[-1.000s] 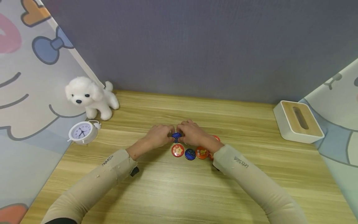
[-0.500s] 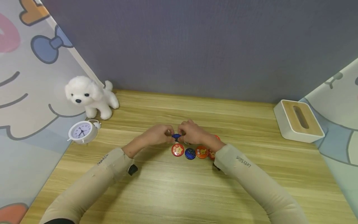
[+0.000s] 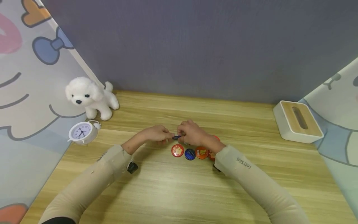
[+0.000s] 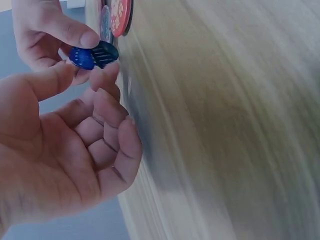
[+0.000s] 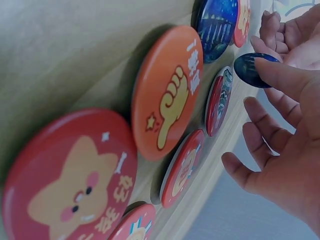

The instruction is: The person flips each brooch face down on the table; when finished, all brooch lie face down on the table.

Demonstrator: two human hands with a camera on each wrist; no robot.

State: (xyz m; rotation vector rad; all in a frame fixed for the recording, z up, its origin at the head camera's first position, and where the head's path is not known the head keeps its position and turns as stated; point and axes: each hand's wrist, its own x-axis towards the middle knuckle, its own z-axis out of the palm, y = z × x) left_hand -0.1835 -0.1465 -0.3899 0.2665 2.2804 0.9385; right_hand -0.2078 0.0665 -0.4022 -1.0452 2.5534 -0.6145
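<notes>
A round blue button badge (image 3: 176, 137) is held up between the two hands, tilted nearly edge-on in the head view. My right hand (image 3: 191, 133) pinches it, the thumb lying over its face in the right wrist view. From the other side, my left hand (image 3: 156, 134) holds the rim of the badge (image 4: 95, 55) with thumb and forefinger tips; its other fingers curl loosely. Just nearer on the table lie a red star badge (image 3: 177, 150), another blue badge (image 3: 190, 154) and an orange badge (image 3: 201, 152). Further red badges (image 5: 182, 167) are partly hidden under the right arm.
A white plush dog (image 3: 92, 96) and a white alarm clock (image 3: 84, 132) stand at the left of the wooden table (image 3: 167, 193). At the right stands a tissue box (image 3: 299, 121) with a wooden lid. A grey panel (image 3: 195, 46) rises behind.
The held badge has tipped from showing its face to nearly edge-on. My left hand has shifted slightly left and its fingers have straightened somewhat. The right hand has hardly moved.
</notes>
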